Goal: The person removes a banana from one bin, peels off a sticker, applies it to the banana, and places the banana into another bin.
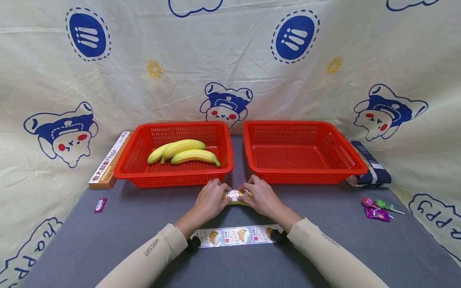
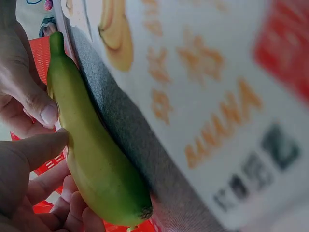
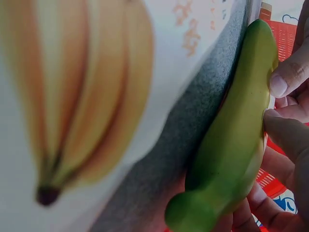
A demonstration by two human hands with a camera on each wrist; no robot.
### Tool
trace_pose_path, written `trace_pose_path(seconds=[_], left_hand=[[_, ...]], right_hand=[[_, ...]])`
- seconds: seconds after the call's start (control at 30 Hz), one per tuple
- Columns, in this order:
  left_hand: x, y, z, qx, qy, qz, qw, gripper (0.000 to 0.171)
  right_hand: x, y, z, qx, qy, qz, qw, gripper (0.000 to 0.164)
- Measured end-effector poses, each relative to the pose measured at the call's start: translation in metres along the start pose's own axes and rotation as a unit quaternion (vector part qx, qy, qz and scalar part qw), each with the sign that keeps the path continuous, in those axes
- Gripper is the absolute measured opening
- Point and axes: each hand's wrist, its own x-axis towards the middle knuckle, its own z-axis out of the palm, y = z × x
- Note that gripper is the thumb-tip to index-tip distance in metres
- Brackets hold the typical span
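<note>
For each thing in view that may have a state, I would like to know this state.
Held banana: unpeeled.
Left hand: grips the held banana.
Right hand: grips it too.
Banana's label: shows between the hands; cannot tell if fully stuck.
Label strip: flat on the table.
Left basket: upright, holding three unpeeled bananas.
Right basket: upright, no bananas inside.
Lollipops, purple packets: lying on the table.
Long box: lying beside left basket.

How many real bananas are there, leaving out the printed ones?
4: three bananas in the left red basket, and a held banana in the left hand and right hand. More could be hidden underneath those three.
</note>
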Motion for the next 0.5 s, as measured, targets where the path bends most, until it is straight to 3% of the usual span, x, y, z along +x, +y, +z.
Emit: trace_pose_path(seconds=[0.23,0.5], left_hand=[[0.000,0.000,-0.001,0.005,-0.009,0.016,0.9998,0.026],[-0.001,-0.002,-0.001,0.031,-0.016,0.060,0.9976,0.028]], right_hand=[[-0.009,0.003,-0.002,0.001,-0.003,0.000,1.000,0.035],[-0.012,0.005,-0.005,0.002,-0.024,-0.003,1.000,0.036]])
